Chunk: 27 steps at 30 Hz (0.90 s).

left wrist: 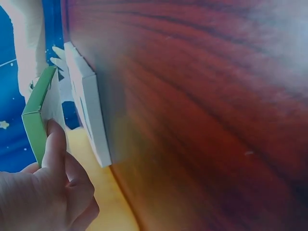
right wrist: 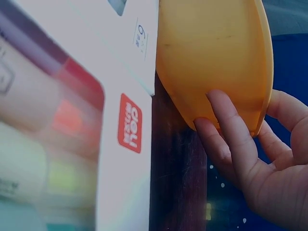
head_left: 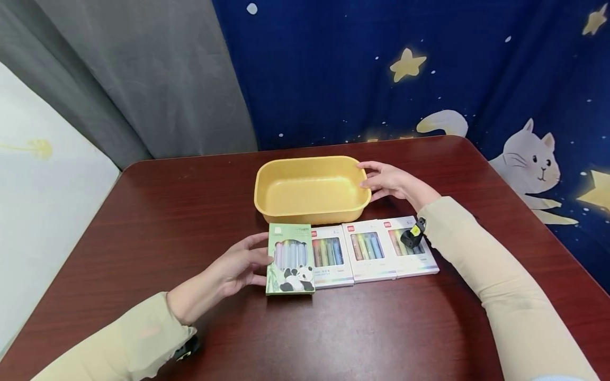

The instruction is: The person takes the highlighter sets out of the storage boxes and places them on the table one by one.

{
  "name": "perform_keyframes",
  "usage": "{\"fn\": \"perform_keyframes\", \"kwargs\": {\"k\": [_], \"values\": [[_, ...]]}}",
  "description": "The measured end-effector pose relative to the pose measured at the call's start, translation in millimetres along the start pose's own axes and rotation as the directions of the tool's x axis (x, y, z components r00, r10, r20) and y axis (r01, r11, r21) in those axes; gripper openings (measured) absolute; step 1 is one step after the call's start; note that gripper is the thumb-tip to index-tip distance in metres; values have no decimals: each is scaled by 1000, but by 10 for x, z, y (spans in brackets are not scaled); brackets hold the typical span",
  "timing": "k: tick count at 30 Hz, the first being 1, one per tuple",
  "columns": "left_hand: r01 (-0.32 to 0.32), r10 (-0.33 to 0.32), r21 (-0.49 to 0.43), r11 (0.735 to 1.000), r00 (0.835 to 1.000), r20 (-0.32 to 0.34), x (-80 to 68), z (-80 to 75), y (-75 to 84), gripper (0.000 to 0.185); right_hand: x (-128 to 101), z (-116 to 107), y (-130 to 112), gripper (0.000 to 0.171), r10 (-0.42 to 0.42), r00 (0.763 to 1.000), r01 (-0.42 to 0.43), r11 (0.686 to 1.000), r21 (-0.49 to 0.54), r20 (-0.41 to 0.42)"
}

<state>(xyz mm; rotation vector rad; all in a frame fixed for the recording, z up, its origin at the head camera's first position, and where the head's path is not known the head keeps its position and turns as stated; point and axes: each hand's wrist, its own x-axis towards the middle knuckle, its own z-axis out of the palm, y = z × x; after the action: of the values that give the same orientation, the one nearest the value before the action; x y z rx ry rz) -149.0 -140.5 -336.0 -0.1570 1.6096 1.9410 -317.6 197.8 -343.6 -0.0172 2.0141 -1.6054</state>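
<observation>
My left hand (head_left: 240, 264) grips a green panda-print box of pens (head_left: 290, 259) by its left edge. The left wrist view shows this green box (left wrist: 36, 115) raised off the table, with fingers on its underside. At the right end of a yellow plastic basin (head_left: 312, 217), my right hand (head_left: 388, 182) holds the rim. Close up, the right fingers (right wrist: 231, 125) lie against the basin's wall (right wrist: 216, 53). The basin has nothing in it. Three white boxes of coloured pens (head_left: 331, 256) lie side by side in front of the basin, the leftmost partly covered by the green box.
A dark red-brown wooden table (head_left: 200, 201) bears everything. Behind it hang a grey curtain (head_left: 157, 69) and a blue curtain (head_left: 324, 69) with stars and a cat. A white panel (head_left: 43, 174) stands at the left.
</observation>
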Motion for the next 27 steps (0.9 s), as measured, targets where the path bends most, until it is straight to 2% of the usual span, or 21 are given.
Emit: {"fn": "perform_keyframes", "kwargs": {"k": [8, 16, 22, 27], "values": [[19, -19, -6, 1000, 999, -35, 26, -101, -85, 67, -10, 11, -18, 65, 1, 1000, -1, 1000, 1, -2], [80, -77, 19, 997, 992, -101, 111, -143, -143, 66, -12, 12, -17, 64, 10, 1000, -10, 1000, -4, -3], [75, -71, 26, 997, 990, -125, 149, -142, -158, 67, -7, 13, -22, 64, 5, 1000, -5, 1000, -7, 1], [70, -58, 79, 994, 987, -149, 199, -160, -158, 65, -8, 9, -22, 64, 7, 1000, -7, 1000, -12, 0]]}}
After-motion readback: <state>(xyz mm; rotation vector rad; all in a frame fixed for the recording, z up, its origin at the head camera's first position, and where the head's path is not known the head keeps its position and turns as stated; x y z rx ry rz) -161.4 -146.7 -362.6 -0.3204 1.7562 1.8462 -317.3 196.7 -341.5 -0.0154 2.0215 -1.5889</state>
